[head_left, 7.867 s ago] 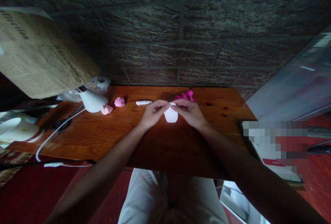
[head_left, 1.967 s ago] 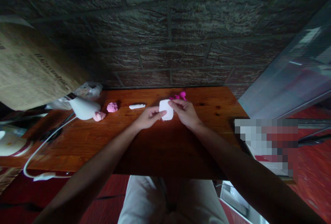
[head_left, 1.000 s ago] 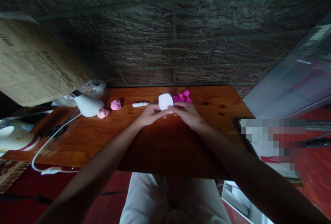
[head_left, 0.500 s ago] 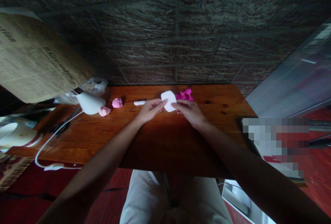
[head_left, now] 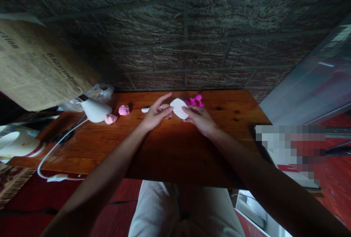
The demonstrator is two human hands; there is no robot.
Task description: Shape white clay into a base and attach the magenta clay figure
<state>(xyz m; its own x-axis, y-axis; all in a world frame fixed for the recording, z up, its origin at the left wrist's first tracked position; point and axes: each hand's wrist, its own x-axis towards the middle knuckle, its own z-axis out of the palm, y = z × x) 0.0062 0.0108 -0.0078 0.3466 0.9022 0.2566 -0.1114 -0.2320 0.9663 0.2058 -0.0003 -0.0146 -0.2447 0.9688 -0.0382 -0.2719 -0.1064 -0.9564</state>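
Note:
A flat white piece with rounded edges, seemingly soft clay (head_left: pixel 179 108), is held above the table between my two hands. My left hand (head_left: pixel 157 114) pinches its left edge between thumb and fingers, the index finger raised and a ring showing. On the other side my right hand (head_left: pixel 199 118) grips the right edge, thumb on top. Just behind lie bright magenta pieces (head_left: pixel 198 100), partly covered by the right hand. A white stick-like thing (head_left: pixel 145 110) pokes out beside my left hand, its other end hidden.
Two pink lumps (head_left: pixel 124 110) sit on the wooden table (head_left: pixel 90 153) near a white lamp base (head_left: pixel 96 110) with a cable. A newsprint-patterned shade (head_left: pixel 46 61) overhangs the left. A brick wall (head_left: pixel 170 54) stands behind; a white cup-like container (head_left: pixel 19 144) is far left.
The left index finger has lifted away from the white piece, and the left hand has turned slightly. The piece is tilted more, its right corner lower. The right hand stays nearly still.

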